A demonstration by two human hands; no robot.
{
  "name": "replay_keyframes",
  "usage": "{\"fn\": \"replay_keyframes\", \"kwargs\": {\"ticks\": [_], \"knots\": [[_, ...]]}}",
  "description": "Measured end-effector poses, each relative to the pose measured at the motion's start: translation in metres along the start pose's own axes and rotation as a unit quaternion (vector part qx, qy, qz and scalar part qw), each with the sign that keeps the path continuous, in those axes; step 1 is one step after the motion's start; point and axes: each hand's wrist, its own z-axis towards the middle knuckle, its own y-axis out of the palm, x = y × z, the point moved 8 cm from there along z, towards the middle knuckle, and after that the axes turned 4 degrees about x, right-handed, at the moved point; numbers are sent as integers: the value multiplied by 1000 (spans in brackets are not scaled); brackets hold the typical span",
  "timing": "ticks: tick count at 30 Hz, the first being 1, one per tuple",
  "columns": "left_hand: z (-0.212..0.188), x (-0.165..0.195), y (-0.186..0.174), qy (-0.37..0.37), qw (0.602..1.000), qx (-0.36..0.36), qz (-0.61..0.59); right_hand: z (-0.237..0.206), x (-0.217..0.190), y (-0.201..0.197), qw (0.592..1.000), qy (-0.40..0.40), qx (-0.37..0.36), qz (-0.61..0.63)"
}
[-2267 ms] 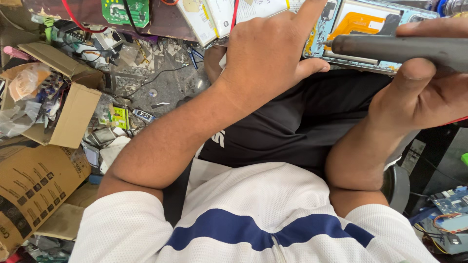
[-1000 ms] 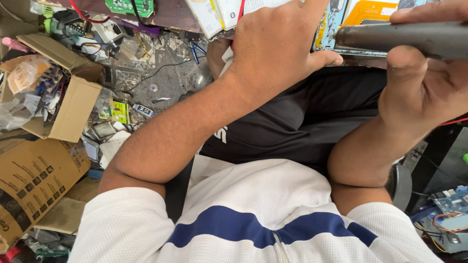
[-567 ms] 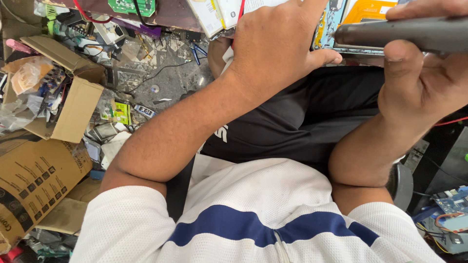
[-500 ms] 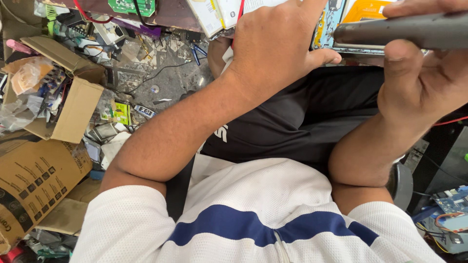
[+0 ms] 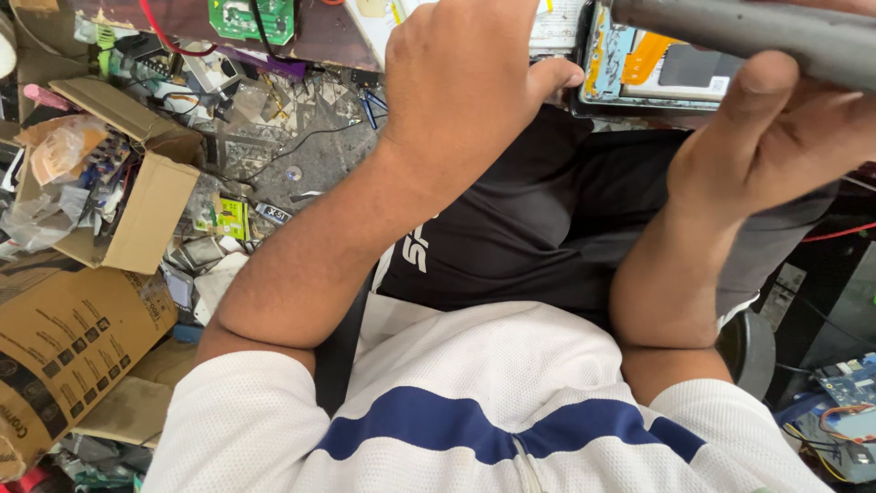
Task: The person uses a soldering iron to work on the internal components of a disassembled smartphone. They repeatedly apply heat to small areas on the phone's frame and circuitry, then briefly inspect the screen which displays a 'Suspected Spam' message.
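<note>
My right hand (image 5: 785, 137) is raised at the upper right and grips a long grey tool handle (image 5: 757, 32) that runs across the top edge. My left hand (image 5: 461, 78) reaches up to the top centre, its fingers lying on a flat opened device with a blue and orange inside (image 5: 652, 78) at the bench edge. What the fingertips of that hand touch is cut off by the frame. Below both arms are my black shorts (image 5: 529, 228) and my white shirt with a blue stripe (image 5: 474, 420).
The floor on the left is littered with scraps, wires and small parts. An open cardboard box (image 5: 137, 196) full of bags and parts stands there, with a larger printed carton (image 5: 64, 347) below it. A green circuit board (image 5: 251, 16) lies at the top. More circuit boards (image 5: 849, 393) lie at the lower right.
The grey tool in my right hand has risen towards the top edge of the view. My left hand stays on the opened device, shifted only slightly.
</note>
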Motion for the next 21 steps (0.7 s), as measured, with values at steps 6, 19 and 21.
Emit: {"fn": "replay_keyframes", "kwargs": {"ticks": [6,19,21], "knots": [[3,0,4,-10,1000,-23,12,-6,15,8,1000,9,-15,2],[-2,13,-6,29,995,55,-83,5,-13,-15,994,61,48,70],[-3,16,-7,33,990,71,-114,5,-16,-14,996,46,27,65]]}}
